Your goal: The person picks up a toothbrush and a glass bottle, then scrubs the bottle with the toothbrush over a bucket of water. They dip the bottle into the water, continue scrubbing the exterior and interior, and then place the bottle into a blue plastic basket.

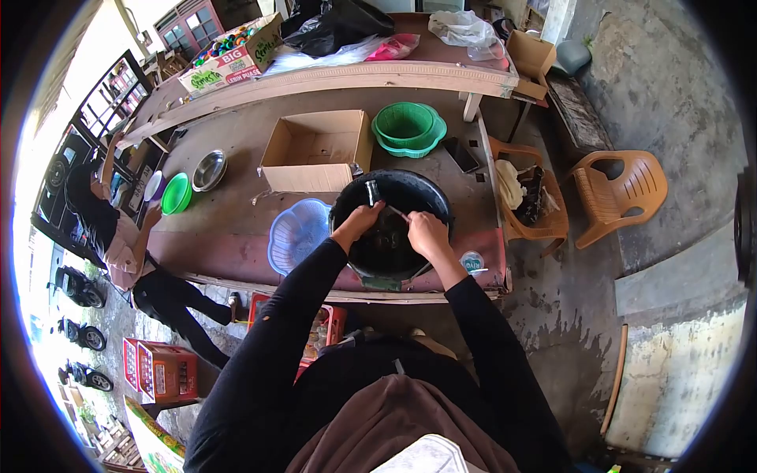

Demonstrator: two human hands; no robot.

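Note:
Over the large black tub [445, 201] on the table, my left hand [360, 224] is closed around a clear glass bottle [372, 189], its end pointing away from me. My right hand [427, 235] is closed at the tub's right side, gripping a thin rod [399, 213] that slants toward the bottle. What the rod's tip looks like cannot be made out. Dark, shiny shapes lie deeper in the tub, partly hidden by my hands. Left of the tub, close to my left forearm, stands a translucent blue plastic basket [296, 236].
Behind the tub are an open cardboard box [315, 180], green baskets [410, 146] and a phone [460, 155]. A metal bowl [210, 170] and a green bowl [176, 194] sit further left, near another person [126, 229]. Red crates [169, 374] stand on the floor; plastic chairs [619, 193] are at right.

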